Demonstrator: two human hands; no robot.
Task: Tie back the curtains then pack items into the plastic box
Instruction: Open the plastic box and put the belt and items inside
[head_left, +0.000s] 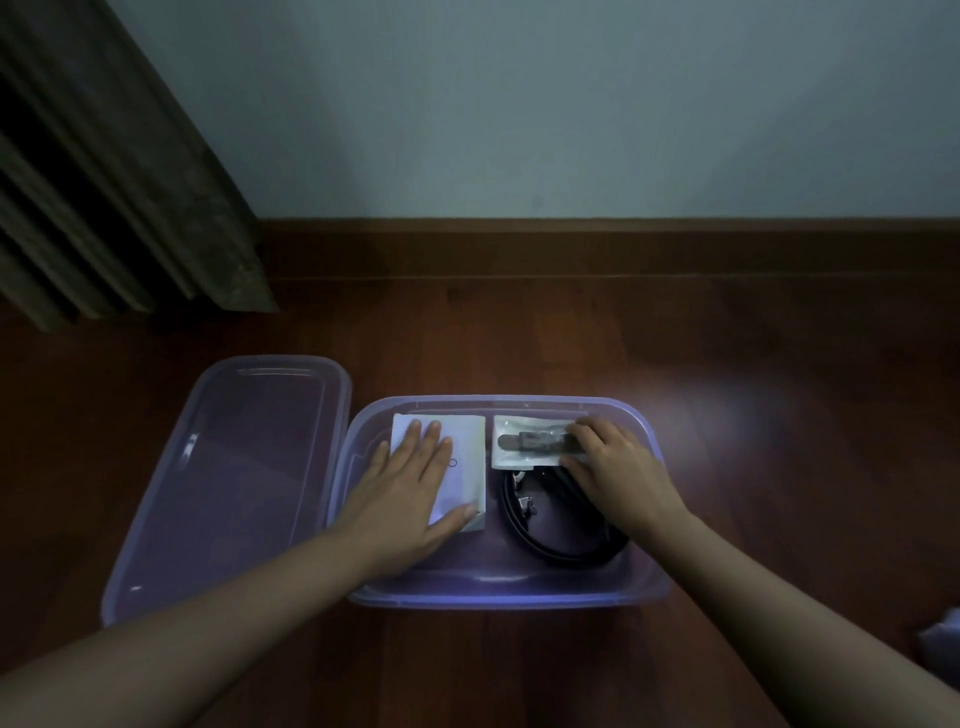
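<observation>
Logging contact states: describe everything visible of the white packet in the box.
The packet is a flat white rectangular pouch, plastic-looking, with a dark long item showing through. It lies in the far right of the plastic box, its near edge over a coiled black belt. The right hand grips its right end.

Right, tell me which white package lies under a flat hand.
The plain white box, under the left hand; the right hand grips the other packet, with dark contents.

Head view looks down, near plastic box (509, 593).
</observation>
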